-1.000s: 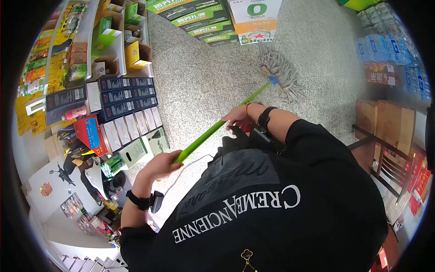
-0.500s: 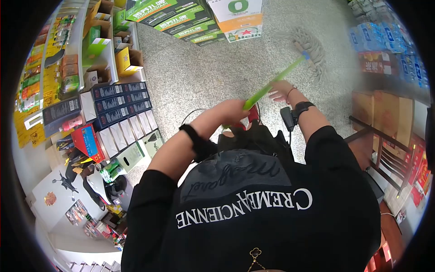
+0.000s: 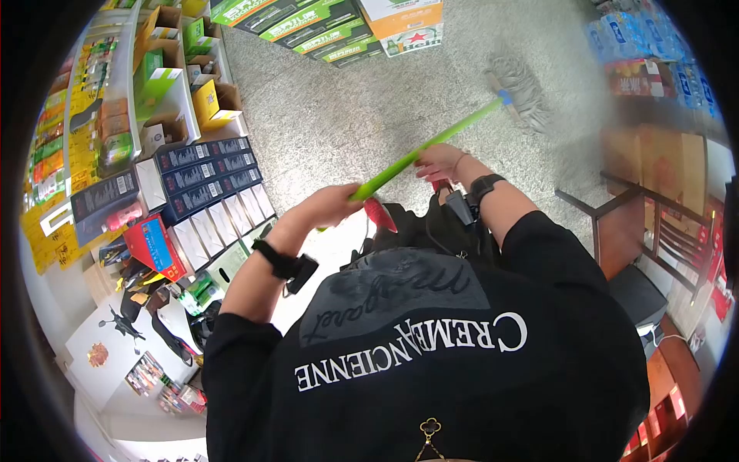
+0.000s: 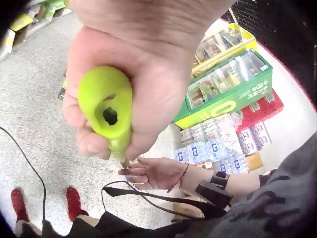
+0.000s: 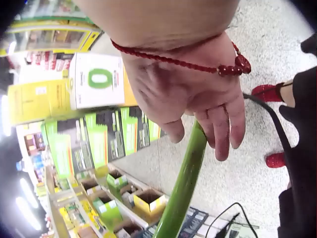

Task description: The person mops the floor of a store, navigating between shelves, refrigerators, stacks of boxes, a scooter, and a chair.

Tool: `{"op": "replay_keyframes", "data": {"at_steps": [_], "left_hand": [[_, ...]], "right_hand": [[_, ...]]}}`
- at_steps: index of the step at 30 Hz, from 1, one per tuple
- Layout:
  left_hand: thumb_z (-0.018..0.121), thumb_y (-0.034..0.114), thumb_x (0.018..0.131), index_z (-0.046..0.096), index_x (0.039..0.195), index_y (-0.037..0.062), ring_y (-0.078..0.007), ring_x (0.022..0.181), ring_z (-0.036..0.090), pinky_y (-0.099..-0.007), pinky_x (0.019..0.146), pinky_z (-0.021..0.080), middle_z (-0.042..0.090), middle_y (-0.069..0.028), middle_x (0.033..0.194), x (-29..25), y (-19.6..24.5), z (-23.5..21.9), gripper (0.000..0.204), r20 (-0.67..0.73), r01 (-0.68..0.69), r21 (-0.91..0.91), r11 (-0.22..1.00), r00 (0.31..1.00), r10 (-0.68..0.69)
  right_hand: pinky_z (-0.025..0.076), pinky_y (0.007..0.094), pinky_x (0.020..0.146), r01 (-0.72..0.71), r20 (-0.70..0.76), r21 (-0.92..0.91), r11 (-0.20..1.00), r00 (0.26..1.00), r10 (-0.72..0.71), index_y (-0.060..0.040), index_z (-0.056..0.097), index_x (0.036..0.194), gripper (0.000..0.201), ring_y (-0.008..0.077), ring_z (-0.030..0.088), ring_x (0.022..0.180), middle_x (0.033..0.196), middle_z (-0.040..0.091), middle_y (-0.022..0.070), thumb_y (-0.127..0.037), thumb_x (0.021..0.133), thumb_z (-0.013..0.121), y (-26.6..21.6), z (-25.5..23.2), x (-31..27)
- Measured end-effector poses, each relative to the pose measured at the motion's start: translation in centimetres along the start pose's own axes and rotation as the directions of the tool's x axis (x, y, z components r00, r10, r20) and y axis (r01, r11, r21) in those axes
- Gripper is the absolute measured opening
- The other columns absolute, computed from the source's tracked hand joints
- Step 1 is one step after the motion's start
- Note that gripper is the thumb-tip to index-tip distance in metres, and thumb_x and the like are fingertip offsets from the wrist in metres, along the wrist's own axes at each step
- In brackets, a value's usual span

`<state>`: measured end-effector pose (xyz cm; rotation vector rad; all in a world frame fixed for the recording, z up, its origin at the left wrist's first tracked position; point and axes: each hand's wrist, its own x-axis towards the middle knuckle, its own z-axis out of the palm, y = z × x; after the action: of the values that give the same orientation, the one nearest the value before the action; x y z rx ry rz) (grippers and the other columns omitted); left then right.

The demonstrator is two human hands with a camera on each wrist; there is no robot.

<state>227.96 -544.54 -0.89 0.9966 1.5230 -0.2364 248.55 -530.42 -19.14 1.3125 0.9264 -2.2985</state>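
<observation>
In the head view a long green mop handle (image 3: 416, 155) slants up to a blue joint and a grey string mop head (image 3: 517, 91) on the floor. My left hand (image 3: 329, 206) grips the handle near its top end; the left wrist view shows the fingers of this hand (image 4: 133, 89) wrapped round the green grip (image 4: 105, 101) with its end hole. My right hand (image 3: 443, 163) is further down the shaft. In the right wrist view, the handle (image 5: 183, 183) passes between the thumb and loosely extended fingers of that hand (image 5: 193, 89), not enclosed by them.
Stacked green drink cartons (image 3: 308, 27) stand ahead, beside a Heineken box (image 3: 413, 40). Shelves and dark boxes (image 3: 188, 173) line the left. Bottled water packs (image 3: 627, 31), cartons (image 3: 670, 158) and a wooden chair (image 3: 681, 235) are on the right.
Over the last second the mop head has swung right and slightly away overall. Since the middle frame, both hands have moved left, the left one also downward in view, and the mop head slightly left.
</observation>
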Motion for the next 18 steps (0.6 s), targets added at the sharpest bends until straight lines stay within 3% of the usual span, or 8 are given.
{"op": "replay_keyframes", "data": {"at_steps": [2,4,5,8,11,12,14,18], "left_hand": [[0.048,0.024,0.086,0.049,0.114,0.0095,-0.0119,0.050,0.047,-0.0294,0.048,0.040,0.051,-0.0029,0.065,-3.8,-4.2,0.7,0.031,0.006,0.060,-0.049,0.997,0.998,-0.060],[0.051,0.024,0.085,0.051,0.104,0.0088,-0.0120,0.048,0.047,-0.0287,0.046,0.039,0.047,-0.0029,0.057,-7.6,-8.8,1.7,0.024,-0.022,0.082,-0.143,0.986,0.996,-0.086],[0.051,0.024,0.085,0.051,0.104,0.0088,-0.0120,0.048,0.047,-0.0287,0.046,0.039,0.047,-0.0029,0.057,-9.3,-10.7,2.0,0.024,-0.032,0.071,-0.143,0.987,0.997,-0.076],[0.051,0.023,0.086,0.051,0.109,0.0100,-0.0113,0.048,0.047,-0.0279,0.047,0.040,0.049,-0.0030,0.058,-15.3,-15.7,2.7,0.026,-0.054,0.132,-0.106,0.986,0.989,-0.138],[0.053,0.022,0.085,0.050,0.115,0.0117,-0.0108,0.047,0.047,-0.0275,0.046,0.040,0.050,-0.0030,0.059,-20.1,-19.5,4.0,0.031,-0.077,0.223,-0.131,0.966,0.969,-0.234],[0.053,0.022,0.085,0.049,0.117,0.0125,-0.0106,0.046,0.046,-0.0274,0.046,0.040,0.050,-0.0027,0.060,-21.5,-20.9,4.4,0.033,-0.075,0.224,-0.177,0.958,0.968,-0.240],[0.053,0.022,0.085,0.049,0.118,0.0133,-0.0103,0.046,0.046,-0.0272,0.046,0.040,0.051,-0.0025,0.060,-23.3,-22.8,5.0,0.035,-0.069,0.230,-0.224,0.947,0.965,-0.251],[0.054,0.022,0.085,0.049,0.115,0.0118,-0.0128,0.046,0.048,-0.0284,0.046,0.040,0.050,-0.0046,0.059,-24.7,-22.4,5.6,0.033,-0.070,0.215,-0.097,0.972,0.972,-0.222]], "right_hand": [[0.052,0.0341,0.068,-0.035,0.149,-0.172,0.984,0.987,0.061,-0.0030,0.049,0.112,0.037,0.0247,0.061,0.084,0.106,0.055,0.0122,-0.029,0.086,0.047,0.9,5.1,1.2],[0.053,0.0337,0.068,0.011,0.155,-0.178,0.984,0.988,0.017,-0.0013,0.048,0.113,0.038,0.0244,0.061,0.085,0.107,0.053,0.0121,-0.028,0.085,0.049,1.7,11.2,1.5],[0.053,0.0335,0.067,-0.024,0.298,-0.185,0.983,0.951,0.079,0.0002,0.047,0.113,0.039,0.0258,0.061,0.087,0.108,0.052,0.0118,-0.026,0.084,0.051,3.9,12.4,5.4],[0.053,0.0345,0.068,-0.006,0.403,-0.172,0.985,0.912,0.076,0.0004,0.042,0.119,0.050,0.0276,0.060,0.091,0.116,0.047,0.0127,-0.030,0.083,0.056,4.3,20.2,5.8],[0.052,0.0356,0.070,0.019,0.560,-0.192,0.981,0.823,0.093,0.0008,0.033,0.125,0.059,0.0286,0.059,0.093,0.125,0.039,0.0142,-0.036,0.084,0.055,4.6,26.1,5.1],[0.055,0.0382,0.069,-0.034,0.539,-0.192,0.981,0.831,0.135,-0.0034,0.039,0.125,0.044,0.0324,0.060,0.090,0.131,0.032,0.0163,-0.022,0.087,0.050,5.0,27.9,5.6],[0.054,0.0393,0.069,-0.038,0.541,-0.237,0.971,0.825,0.165,-0.0042,0.036,0.126,0.046,0.0335,0.060,0.090,0.127,0.036,0.0155,-0.024,0.087,0.049,5.7,30.6,5.9],[0.053,0.0388,0.070,-0.074,0.560,-0.217,0.973,0.807,0.187,-0.0065,0.035,0.128,0.046,0.0327,0.059,0.092,0.126,0.037,0.0147,-0.025,0.087,0.049,6.2,31.5,5.3]]}}
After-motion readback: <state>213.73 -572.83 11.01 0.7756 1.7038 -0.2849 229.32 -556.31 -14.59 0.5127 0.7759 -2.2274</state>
